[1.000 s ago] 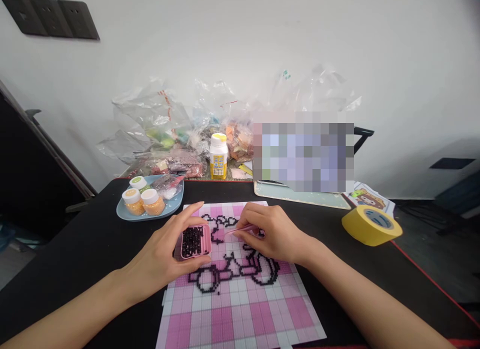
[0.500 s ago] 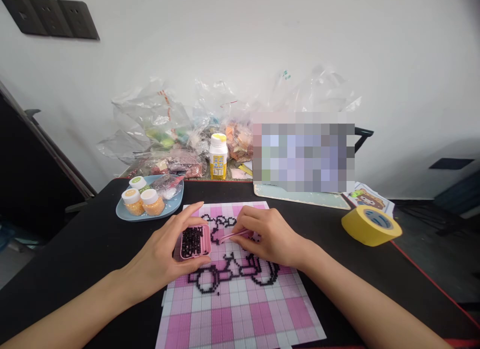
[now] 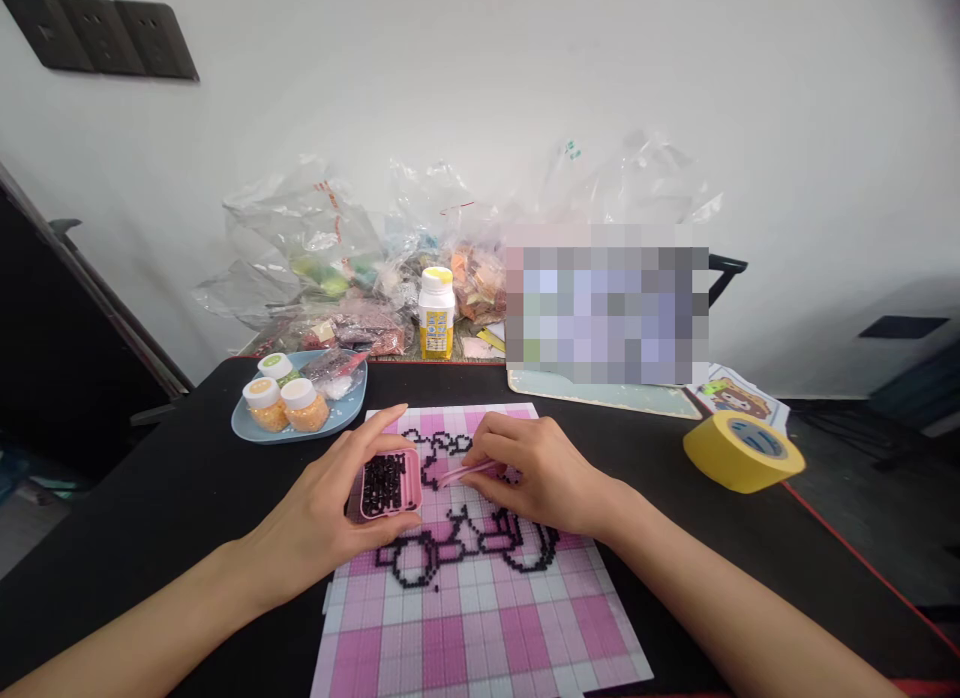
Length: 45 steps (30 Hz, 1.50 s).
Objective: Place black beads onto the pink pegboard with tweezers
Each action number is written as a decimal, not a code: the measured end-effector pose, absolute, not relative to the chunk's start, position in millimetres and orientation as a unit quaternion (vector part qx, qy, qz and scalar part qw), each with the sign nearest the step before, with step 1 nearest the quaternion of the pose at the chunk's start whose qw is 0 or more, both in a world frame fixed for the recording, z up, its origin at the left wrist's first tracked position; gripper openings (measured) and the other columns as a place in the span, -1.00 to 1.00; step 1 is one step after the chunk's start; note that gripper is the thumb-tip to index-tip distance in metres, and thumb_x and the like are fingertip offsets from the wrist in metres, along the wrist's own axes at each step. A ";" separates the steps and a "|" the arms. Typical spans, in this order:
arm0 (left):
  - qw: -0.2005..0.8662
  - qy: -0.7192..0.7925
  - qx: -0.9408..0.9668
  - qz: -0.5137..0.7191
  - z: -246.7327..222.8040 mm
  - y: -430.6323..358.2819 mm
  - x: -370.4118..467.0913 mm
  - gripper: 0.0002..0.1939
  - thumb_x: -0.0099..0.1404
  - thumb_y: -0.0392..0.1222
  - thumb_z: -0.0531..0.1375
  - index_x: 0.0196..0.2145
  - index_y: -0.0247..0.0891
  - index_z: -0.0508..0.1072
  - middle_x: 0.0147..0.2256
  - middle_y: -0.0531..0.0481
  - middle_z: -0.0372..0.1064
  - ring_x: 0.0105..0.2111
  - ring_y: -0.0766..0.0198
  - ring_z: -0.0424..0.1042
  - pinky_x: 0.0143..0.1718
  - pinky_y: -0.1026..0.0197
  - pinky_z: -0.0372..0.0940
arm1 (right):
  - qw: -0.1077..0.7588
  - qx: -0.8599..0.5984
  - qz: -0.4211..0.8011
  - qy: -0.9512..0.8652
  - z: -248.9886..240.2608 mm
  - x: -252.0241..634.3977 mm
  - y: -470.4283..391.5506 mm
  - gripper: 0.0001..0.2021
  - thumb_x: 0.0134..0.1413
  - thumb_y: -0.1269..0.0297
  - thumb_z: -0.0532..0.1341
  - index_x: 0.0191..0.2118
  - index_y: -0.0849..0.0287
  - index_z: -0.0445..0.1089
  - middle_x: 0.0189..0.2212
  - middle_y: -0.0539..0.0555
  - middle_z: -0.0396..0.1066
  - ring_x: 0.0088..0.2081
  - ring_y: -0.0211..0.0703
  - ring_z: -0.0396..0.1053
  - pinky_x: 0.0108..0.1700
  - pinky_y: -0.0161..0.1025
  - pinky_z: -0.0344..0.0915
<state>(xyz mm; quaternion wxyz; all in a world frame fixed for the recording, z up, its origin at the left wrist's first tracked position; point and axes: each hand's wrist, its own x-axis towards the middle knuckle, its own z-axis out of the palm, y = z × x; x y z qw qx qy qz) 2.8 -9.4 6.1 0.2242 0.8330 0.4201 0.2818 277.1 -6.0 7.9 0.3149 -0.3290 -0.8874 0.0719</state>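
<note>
A small pink tray (image 3: 411, 483) of black beads is held by my left hand (image 3: 330, 503), thumb at its near edge and fingers at its far edge. My right hand (image 3: 525, 468) pinches pink tweezers (image 3: 469, 470), whose tips point left, close to the black bead outline on the board. Under both hands lies a pegboard (image 3: 480, 628) over a pink and white checked pattern. Black beads (image 3: 415, 561) form curved outlines across its upper half. My right hand hides part of the outline. Whether the tweezers grip a bead cannot be made out.
A blue plate (image 3: 247, 428) with lidded jars (image 3: 304, 406) stands at the back left. Behind are a white and yellow bottle (image 3: 436, 313), clear bags (image 3: 330, 238) and a blurred-out screen (image 3: 607, 308). Yellow tape (image 3: 739, 453) lies at the right.
The tweezers' tips have shifted very slightly near the bead outline. Both hands and the tray are in almost the same place.
</note>
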 end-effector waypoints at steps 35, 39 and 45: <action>0.219 0.425 0.831 0.284 6.3 -10.2 4.3 -0.13 0.23 0.37 0.26 0.36 0.26 -0.02 0.04 0.05 0.49 0.06 0.00 0.49 0.17 -0.07 0.29 | 0.348 -0.272 0.106 -0.891 5.1 263.4 -12.4 -0.82 0.37 0.34 0.12 -0.11 0.23 0.46 -0.28 0.13 0.42 -0.32 -0.19 0.39 -0.32 -0.27 0.36; 0.217 0.422 0.833 0.286 5.9 -9.9 3.8 -0.15 0.24 0.34 0.27 0.36 0.29 -0.03 0.05 0.10 0.49 0.07 0.04 0.49 0.18 -0.02 0.29 | 0.351 -0.270 0.107 -0.890 4.9 263.3 -12.4 -0.82 0.37 0.34 0.11 -0.11 0.23 0.47 -0.28 0.13 0.42 -0.31 -0.18 0.40 -0.32 -0.26 0.37; 0.209 0.419 0.836 0.286 5.3 -9.4 3.7 -0.14 0.24 0.34 0.28 0.36 0.26 -0.03 0.04 0.10 0.50 0.06 0.05 0.50 0.17 0.00 0.30 | 0.354 -0.262 0.101 -0.892 6.2 262.9 -12.4 -0.82 0.36 0.35 0.13 -0.11 0.25 0.47 -0.28 0.14 0.42 -0.32 -0.19 0.39 -0.33 -0.28 0.35</action>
